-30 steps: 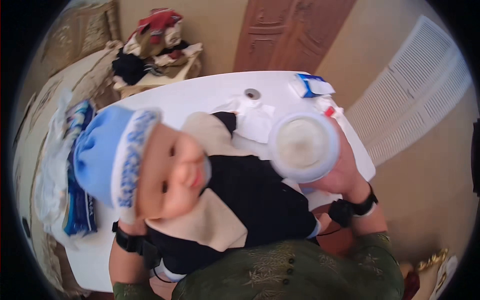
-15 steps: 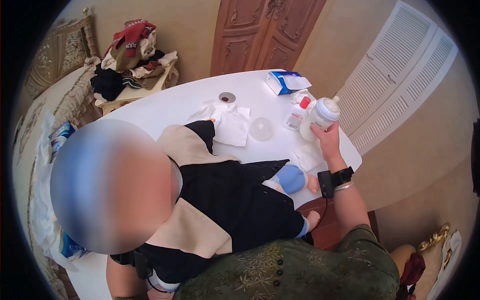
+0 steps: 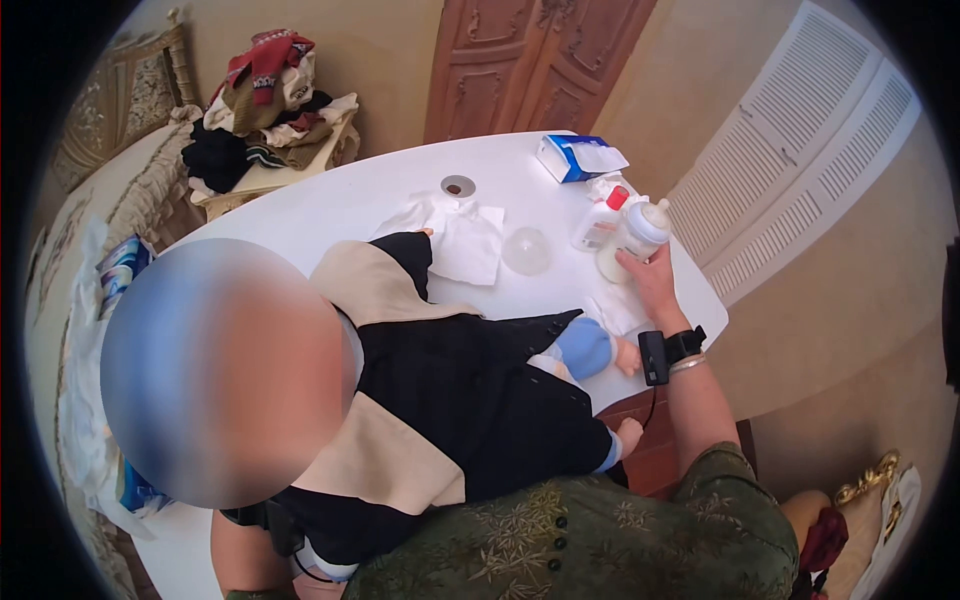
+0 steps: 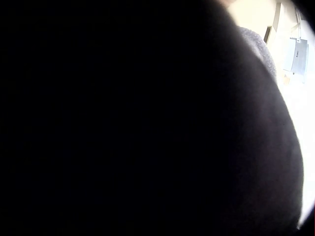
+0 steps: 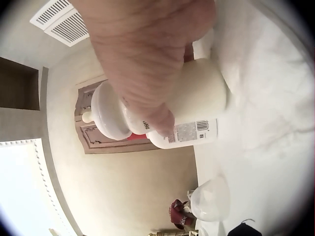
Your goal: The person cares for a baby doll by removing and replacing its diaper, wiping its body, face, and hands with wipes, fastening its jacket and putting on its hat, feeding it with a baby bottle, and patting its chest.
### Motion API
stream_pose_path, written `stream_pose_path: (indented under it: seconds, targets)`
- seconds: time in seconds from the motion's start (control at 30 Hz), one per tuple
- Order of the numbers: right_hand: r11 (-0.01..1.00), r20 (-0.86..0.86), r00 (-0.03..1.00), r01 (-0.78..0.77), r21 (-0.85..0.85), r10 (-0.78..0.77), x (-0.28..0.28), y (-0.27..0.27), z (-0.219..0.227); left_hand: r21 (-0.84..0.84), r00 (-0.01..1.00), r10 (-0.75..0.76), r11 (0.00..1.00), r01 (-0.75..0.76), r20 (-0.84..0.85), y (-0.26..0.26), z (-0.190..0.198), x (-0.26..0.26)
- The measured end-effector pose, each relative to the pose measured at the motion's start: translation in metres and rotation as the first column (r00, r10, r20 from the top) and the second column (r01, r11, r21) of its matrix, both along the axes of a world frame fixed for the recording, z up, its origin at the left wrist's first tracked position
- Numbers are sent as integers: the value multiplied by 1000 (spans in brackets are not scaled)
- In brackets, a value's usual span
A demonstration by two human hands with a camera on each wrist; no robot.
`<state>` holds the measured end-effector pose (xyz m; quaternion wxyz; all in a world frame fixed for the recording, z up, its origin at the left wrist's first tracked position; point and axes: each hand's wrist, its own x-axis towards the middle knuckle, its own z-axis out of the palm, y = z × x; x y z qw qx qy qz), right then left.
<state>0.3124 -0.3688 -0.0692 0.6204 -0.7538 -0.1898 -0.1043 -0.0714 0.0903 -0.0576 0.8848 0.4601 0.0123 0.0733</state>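
My right hand (image 3: 655,283) grips a baby bottle (image 3: 645,228) with a white collar and pale teat, upright at the table's right side. In the right wrist view, its thumb and fingers wrap the bottle (image 5: 204,91), whose base meets the white tabletop. Just beside it stands a white bottle with a red cap (image 3: 600,225). A baby doll in a black and beige outfit (image 3: 450,390) lies across my lap and the table edge, its head blurred out. My left forearm (image 3: 243,555) passes under the doll's head; the left hand is hidden. Dark cloth (image 4: 266,142) fills most of the left wrist view.
A clear dome-shaped cap (image 3: 527,251), white tissues (image 3: 465,240) and a grey roll (image 3: 458,187) lie on the white table (image 3: 350,205). Behind the bottles is a blue tissue box (image 3: 580,158). Bagged packs (image 3: 125,275) lie at the left; clothes (image 3: 265,90) are heaped beyond.
The baby bottle went from raised close to the head camera down to the table beside the red-capped bottle. In the last half second the right hand has barely moved. The doll stays in place.
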Motion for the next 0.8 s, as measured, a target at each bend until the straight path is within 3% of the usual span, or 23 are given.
stream_pose_path:
  seconds: [0.07, 0.1, 0.17, 0.23, 0.27, 0.3, 0.33, 0.37, 0.43, 0.57, 0.63, 0.67, 0.7, 0.73, 0.77, 0.8]
  targets:
    - [999, -20, 999, 27, -18, -27, 0, -2, -1, -3, 1000, -26, 1000, 26, 2, 4, -2, -1]
    - [999, -15, 1000, 26, -42, -27, 0, -1, 0, -6, 999, -42, 999, 42, 0, -51, 66, 116]
    - [996, -20, 999, 46, -72, -47, -1, -4, 3, -15, 996, -85, 996, 84, -7, -50, 62, 114]
    - [932, 9, 989, 140, -334, -146, -6, -8, 8, -30, 991, -137, 990, 137, -10, -39, 52, 104]
    - [928, 4, 987, 152, -340, -160, -18, -8, 17, -38, 987, -158, 987, 158, -10, -30, 45, 95]
    - [731, 0, 959, 217, -648, -284, -35, -5, 33, -47, 985, -172, 984, 172, -9, -1, 14, 43]
    - [436, 37, 919, 221, -872, -392, -48, -4, 41, -58, 983, -182, 982, 181, -10, 21, -14, -5]
    - [431, 33, 919, 215, -877, -392, -56, -6, 41, -66, 982, -188, 980, 187, -11, 17, -15, -4]
    - [344, 7, 973, 88, -935, -229, -69, -7, 39, -72, 980, -197, 978, 196, -8, 8, -13, 0]
    - [362, 88, 993, 110, -926, -77, -67, -17, 18, -63, 980, -198, 978, 198, 9, 6, -11, 2]
    - [339, -27, 999, -16, -941, -28, -61, -21, 20, -52, 984, -178, 983, 179, 23, 1, -8, 8]
    - [344, -23, 1000, -18, -939, -10, -63, -17, 26, -47, 985, -167, 985, 168, 31, -27, 41, 104]
    - [328, -11, 999, 4, -945, -43, -69, -12, 39, -42, 987, -155, 987, 156, 38, -22, 24, 26]
    - [313, 2, 998, 24, -949, -70, -75, -4, 53, -36, 990, -137, 990, 138, 46, -4, -5, 14]
    - [322, 4, 999, 16, -947, -39, -79, 6, 66, -28, 992, -113, 993, 114, 51, -12, -3, 16]
    - [557, 43, 996, -4, -830, 72, -86, 16, 78, -18, 995, -88, 996, 89, 49, -19, 1, 19]
